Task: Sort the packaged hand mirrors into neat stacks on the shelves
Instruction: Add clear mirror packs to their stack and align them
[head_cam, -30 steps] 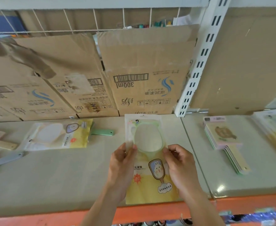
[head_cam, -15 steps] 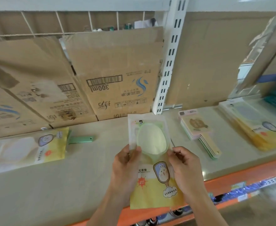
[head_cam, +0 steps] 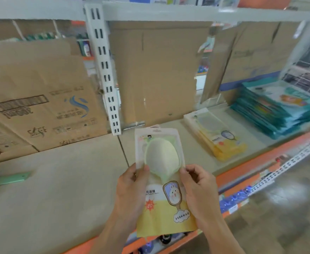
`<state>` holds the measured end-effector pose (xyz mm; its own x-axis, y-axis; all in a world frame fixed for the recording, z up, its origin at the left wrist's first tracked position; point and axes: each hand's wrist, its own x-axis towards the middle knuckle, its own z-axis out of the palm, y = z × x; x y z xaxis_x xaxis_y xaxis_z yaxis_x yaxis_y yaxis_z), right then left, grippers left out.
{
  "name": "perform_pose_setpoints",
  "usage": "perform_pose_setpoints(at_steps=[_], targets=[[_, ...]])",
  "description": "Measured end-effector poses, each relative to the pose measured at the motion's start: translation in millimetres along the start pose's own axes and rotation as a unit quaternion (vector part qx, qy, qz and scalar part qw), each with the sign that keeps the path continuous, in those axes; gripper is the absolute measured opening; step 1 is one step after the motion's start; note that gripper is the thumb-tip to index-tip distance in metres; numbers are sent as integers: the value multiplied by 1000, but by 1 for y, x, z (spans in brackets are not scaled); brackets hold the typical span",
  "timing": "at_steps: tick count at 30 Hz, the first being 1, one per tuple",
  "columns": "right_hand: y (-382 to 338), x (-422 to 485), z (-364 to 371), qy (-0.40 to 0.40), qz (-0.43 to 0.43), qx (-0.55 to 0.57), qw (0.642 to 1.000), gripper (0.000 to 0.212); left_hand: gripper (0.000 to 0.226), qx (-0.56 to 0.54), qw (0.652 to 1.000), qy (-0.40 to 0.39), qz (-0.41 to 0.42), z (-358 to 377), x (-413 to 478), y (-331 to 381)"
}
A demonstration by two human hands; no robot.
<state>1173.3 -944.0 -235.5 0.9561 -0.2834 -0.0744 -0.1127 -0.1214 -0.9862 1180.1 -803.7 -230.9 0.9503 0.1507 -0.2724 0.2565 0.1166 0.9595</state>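
The left hand (head_cam: 132, 187) and right hand (head_cam: 200, 191) keep the grip they had half a second ago. Each pinches a long edge of the packaged hand mirror (head_cam: 161, 158), thumb on the front and fingers curled behind. The pack is held upright over the front of the shelf (head_cam: 59, 189), its lower end hanging past the orange shelf edge (head_cam: 242, 173). The view has swung right since then, so a teal stack (head_cam: 278, 110) now shows in full at the far right. Of the loose pack on the left, only a green handle (head_cam: 9, 178) remains in sight. The held pouch is glossy plastic, clear above and yellow below. It contains an oval mirror with a mint rim, and a cartoon rabbit mirror is printed on the front. To its right a yellow stack (head_cam: 218, 136) of similar pouches lies flat on the matte beige board. Brown cardboard sheets (head_cam: 40, 99) line the back on either side of a white slotted upright (head_cam: 104, 70).
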Motion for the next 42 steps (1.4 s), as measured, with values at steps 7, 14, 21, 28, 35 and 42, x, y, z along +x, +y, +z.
perform_pose_setpoints(at_steps=[7, 14, 21, 28, 35, 42], targets=[[12, 18, -72, 34, -4, -13, 999, 20, 22, 26, 999, -18, 3, 77, -9, -13], [22, 33, -129, 35, -15, -35, 999, 21, 22, 52, 997, -22, 43, 136, -18, -26], [30, 52, -173, 28, -20, -42, 999, 21, 26, 36, 998, -42, 40, 175, -13, -37], [27, 90, -199, 25, -26, -64, 997, 21, 23, 36, 997, -50, 52, 213, 11, -30], [21, 150, -212, 0, -33, -87, 996, 22, 45, 37, 995, -57, 71, 241, 53, -20], [15, 213, -212, -24, -53, -138, 989, 19, 31, 141, 982, 8, 128, 253, 99, -3]])
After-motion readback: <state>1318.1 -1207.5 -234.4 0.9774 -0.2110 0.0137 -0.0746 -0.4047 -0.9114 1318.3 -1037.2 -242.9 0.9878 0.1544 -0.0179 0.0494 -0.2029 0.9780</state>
